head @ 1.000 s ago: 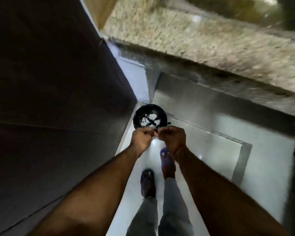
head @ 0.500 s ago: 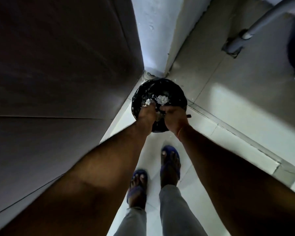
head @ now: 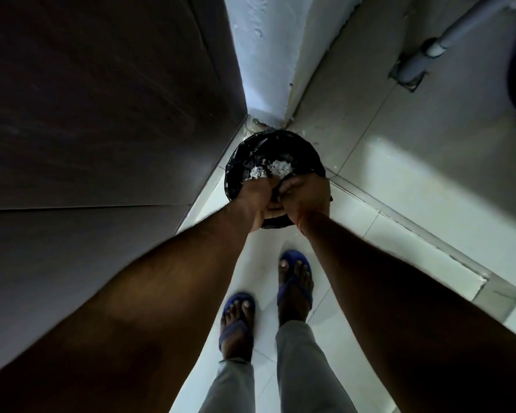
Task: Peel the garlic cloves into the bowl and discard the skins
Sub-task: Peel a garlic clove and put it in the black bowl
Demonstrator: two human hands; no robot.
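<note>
The person stands over a black-lined bin (head: pixel 295 150) set on the tiled floor (head: pixel 399 180) in the corner beside a dark cabinet (head: pixel 87 114). Both arms reach down over it. The left hand (head: pixel 252 201) and right hand (head: pixel 306 198) are close together above the bin's near rim, fingers curled downward; whether either grip holds anything cannot be told, since the backs of the hands hide the fingertips. White garlic skins (head: pixel 270 169) lie in the bin, just beyond the knuckles. Feet in blue sandals (head: pixel 295 278) stand on the floor below the hands.
</note>
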